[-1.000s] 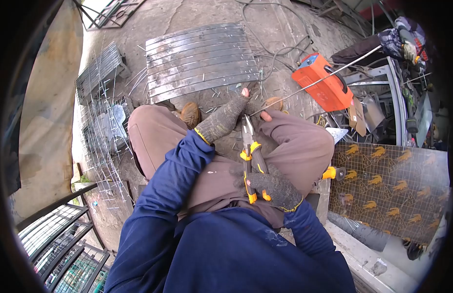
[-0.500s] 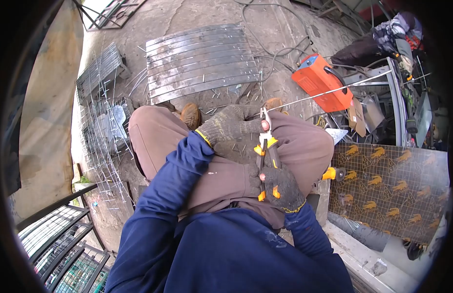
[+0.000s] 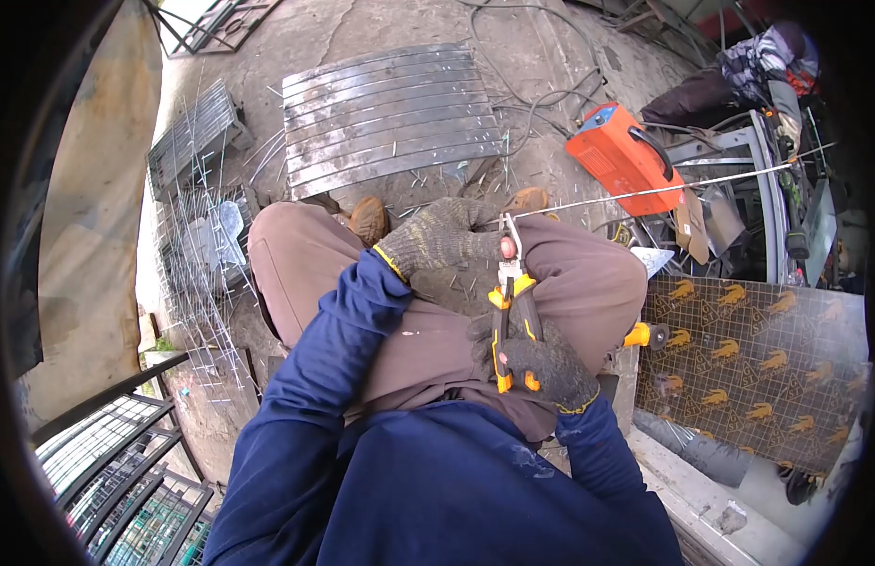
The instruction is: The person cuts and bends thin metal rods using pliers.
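My right hand (image 3: 550, 366), in a dark work glove, is closed around the black and yellow handles of a pair of pliers (image 3: 515, 297) above my lap. The silver head points away from me. My left hand (image 3: 447, 238), in a grey glove with a yellow cuff, is closed at the plier jaws, a bare fingertip showing there. From the jaws a thin metal wire (image 3: 645, 192) runs out to the right, past the orange machine. Its near end is hidden by the fingers and jaws.
A slatted metal sheet (image 3: 385, 118) lies on the concrete ahead, with cut bits scattered around it. An orange welding machine (image 3: 624, 160) stands at right with cables behind. Tangled wire mesh (image 3: 197, 245) is at left, a patterned board (image 3: 749, 363) at right. Another person (image 3: 767, 71) crouches far right.
The wire's far end has dropped lower and swung a little to the right. The pliers have tilted slightly, and my right hand has shifted a little down and to the right.
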Demonstrator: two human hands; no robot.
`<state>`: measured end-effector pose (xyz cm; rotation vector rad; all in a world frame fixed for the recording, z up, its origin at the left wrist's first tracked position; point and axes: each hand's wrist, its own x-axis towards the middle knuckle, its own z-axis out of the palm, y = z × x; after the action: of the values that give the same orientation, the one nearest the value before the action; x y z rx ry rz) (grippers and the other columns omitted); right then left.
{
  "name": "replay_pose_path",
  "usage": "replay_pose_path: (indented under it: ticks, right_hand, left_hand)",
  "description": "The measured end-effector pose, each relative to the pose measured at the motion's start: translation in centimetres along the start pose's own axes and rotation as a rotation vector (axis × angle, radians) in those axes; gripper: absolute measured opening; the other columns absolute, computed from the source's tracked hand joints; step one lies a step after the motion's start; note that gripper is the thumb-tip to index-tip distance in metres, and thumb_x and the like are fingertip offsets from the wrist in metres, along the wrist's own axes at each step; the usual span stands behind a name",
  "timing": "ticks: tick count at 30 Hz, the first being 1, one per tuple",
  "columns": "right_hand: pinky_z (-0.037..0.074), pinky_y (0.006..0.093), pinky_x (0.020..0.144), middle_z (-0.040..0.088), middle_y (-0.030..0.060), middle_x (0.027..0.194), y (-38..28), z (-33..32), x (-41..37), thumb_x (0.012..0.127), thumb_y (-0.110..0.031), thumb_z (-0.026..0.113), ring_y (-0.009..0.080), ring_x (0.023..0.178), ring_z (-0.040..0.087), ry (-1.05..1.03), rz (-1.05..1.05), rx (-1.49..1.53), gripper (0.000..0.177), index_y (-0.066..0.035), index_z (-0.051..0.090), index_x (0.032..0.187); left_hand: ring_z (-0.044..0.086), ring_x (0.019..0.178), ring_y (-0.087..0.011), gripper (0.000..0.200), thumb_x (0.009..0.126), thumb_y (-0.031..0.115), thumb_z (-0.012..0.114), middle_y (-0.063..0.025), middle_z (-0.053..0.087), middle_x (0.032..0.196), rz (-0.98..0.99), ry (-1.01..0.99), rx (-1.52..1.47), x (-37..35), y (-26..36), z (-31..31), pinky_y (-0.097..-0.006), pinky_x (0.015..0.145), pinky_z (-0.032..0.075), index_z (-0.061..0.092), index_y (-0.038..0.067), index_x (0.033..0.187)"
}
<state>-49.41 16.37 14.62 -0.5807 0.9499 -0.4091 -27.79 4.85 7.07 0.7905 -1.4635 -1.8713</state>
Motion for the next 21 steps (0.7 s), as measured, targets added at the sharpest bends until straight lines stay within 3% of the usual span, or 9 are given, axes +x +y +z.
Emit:
replay_pose_path:
  ticks: [5,8,10,17,19,21]
  right_hand:
    - [0.053,0.0302,0.082,0.062,0.0094,0.117,1.0,-1.1,0.1,0.087,-0.015,0.064,0.015,0.098,0.061,-0.028,0.004,0.034,0.065,-0.004,0.038,0.145]
    - [0.053,0.0303,0.082,0.063,0.0094,0.113,0.8,-1.0,0.0,0.088,-0.016,0.063,0.0159,0.095,0.062,0.042,0.087,-0.131,0.059,-0.001,0.043,0.141]
    - [0.053,0.03,0.079,0.064,0.0087,0.105,0.2,0.5,-0.1,0.088,-0.015,0.062,0.0156,0.09,0.063,0.067,-0.029,-0.037,0.048,0.001,0.051,0.132]
    - [0.052,0.0287,0.07,0.061,0.0052,0.091,-0.2,0.3,-0.5,0.089,-0.014,0.061,0.0125,0.079,0.061,0.077,0.029,-0.139,0.039,0.0,0.055,0.125]
    - [0.05,0.0279,0.066,0.06,0.004,0.087,0.4,0.7,-0.3,0.089,-0.014,0.062,0.0117,0.074,0.06,0.243,-0.014,-0.079,0.034,-0.001,0.057,0.119]
    - [0.049,0.0279,0.064,0.06,0.0036,0.083,0.8,0.9,0.1,0.088,-0.014,0.063,0.0114,0.071,0.059,0.248,-0.003,-0.03,0.03,-0.001,0.058,0.115]
  left_hand:
    - [0.06,0.088,-0.0077,0.02,0.089,0.02,0.072,0.0004,0.068,0.091,-0.016,0.001,-0.084,-0.1,0.4,0.3,-0.0257,0.08,0.048,0.069,0.003,0.1]
    - [0.06,0.087,-0.0073,0.02,0.089,0.02,0.072,0.0005,0.068,0.091,0.011,0.003,-0.053,0.0,0.0,0.2,-0.0255,0.08,0.048,0.069,0.003,0.1]
    - [0.06,0.087,-0.0072,0.019,0.089,0.019,0.072,0.0004,0.068,0.091,0.036,-0.003,-0.078,0.0,0.2,0.3,-0.0252,0.08,0.048,0.069,0.003,0.099]
    - [0.06,0.087,-0.0068,0.018,0.088,0.018,0.073,0.0009,0.068,0.09,0.033,0.014,0.035,0.1,-0.1,0.1,-0.0253,0.079,0.048,0.069,0.003,0.099]
    - [0.06,0.087,-0.0066,0.018,0.088,0.018,0.073,0.0013,0.068,0.09,-0.022,0.021,-0.102,-0.2,0.6,0.5,-0.0254,0.079,0.048,0.069,0.004,0.099]
    - [0.06,0.088,-0.0068,0.018,0.089,0.019,0.073,0.0013,0.068,0.09,-0.028,0.005,-0.118,-0.3,0.7,0.5,-0.0254,0.079,0.048,0.069,0.004,0.099]
